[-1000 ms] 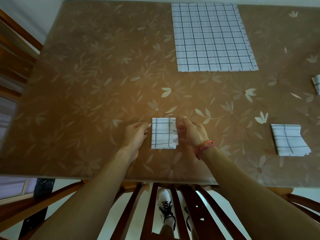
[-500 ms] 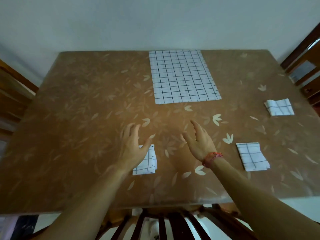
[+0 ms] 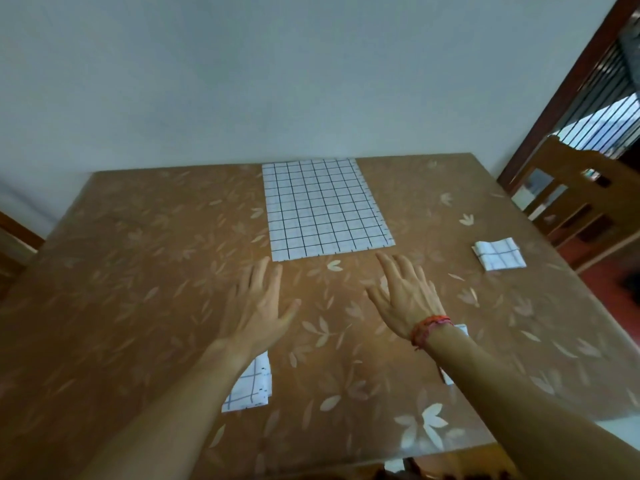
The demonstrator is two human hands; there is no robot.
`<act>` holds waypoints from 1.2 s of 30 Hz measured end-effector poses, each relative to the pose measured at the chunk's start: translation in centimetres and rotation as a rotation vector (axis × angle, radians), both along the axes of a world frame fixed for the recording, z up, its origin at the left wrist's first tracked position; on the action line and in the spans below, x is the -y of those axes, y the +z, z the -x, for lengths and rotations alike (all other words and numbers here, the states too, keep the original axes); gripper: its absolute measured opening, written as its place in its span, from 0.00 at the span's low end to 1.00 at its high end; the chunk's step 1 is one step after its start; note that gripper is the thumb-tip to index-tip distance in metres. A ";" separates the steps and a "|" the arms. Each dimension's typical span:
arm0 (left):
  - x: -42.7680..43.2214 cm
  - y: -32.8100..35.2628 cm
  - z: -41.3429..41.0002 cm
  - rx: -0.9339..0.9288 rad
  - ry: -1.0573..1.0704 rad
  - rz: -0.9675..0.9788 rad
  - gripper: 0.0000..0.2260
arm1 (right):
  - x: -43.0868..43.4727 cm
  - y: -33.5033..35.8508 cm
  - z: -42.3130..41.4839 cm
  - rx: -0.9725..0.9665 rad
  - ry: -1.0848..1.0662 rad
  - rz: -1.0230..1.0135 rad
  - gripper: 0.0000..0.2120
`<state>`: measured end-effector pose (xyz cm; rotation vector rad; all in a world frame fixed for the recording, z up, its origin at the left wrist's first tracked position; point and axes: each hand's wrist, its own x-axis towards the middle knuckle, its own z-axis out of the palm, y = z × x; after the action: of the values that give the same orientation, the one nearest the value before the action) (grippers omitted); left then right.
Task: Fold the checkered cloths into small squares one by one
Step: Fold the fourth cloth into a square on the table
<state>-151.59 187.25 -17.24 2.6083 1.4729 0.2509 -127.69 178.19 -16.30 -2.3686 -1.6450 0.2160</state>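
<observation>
Nearest you, a folded cloth (image 3: pixel 254 384) lies on the table (image 3: pixel 138 271), partly under your left forearm. A second folded cloth (image 3: pixel 462 330) shows only as white slivers behind your right wrist. Beyond them your left hand (image 3: pixel 259 306) and right hand (image 3: pixel 401 299) hover with fingers straight and spread, holding nothing, pointed at the flat cloth (image 3: pixel 325 209). A third folded cloth (image 3: pixel 498 254) sits off to the right. That makes three folded and one flat, which is spread out mid-table against the far edge. It looks thin, light and limp, and likely to slide on the glossy table, so pinch its two near corners and lift them over.
</observation>
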 end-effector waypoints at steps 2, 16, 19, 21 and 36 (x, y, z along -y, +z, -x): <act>-0.5 -0.3 -0.7 -0.004 -0.004 0.009 0.29 | -0.4 -0.2 -0.6 0.002 0.009 0.000 0.29; -10.7 -9.8 -6.7 -0.026 0.051 0.126 0.28 | -10.9 -9.0 -6.8 0.056 0.046 0.151 0.27; -13.1 -12.2 -8.1 -0.045 0.075 0.163 0.27 | -13.6 -11.7 -8.0 0.053 0.030 0.168 0.26; -14.7 -13.8 -8.8 -0.036 0.093 0.207 0.26 | -15.2 -13.4 -8.6 0.030 0.019 0.173 0.25; -18.3 -17.7 -10.8 -0.204 0.095 0.252 0.30 | -19.4 -18.4 -11.7 0.116 0.099 0.223 0.27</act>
<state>-140.78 205.51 -34.98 2.4241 1.5764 -0.1866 -116.03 197.59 -34.73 -2.5048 -1.8832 0.3003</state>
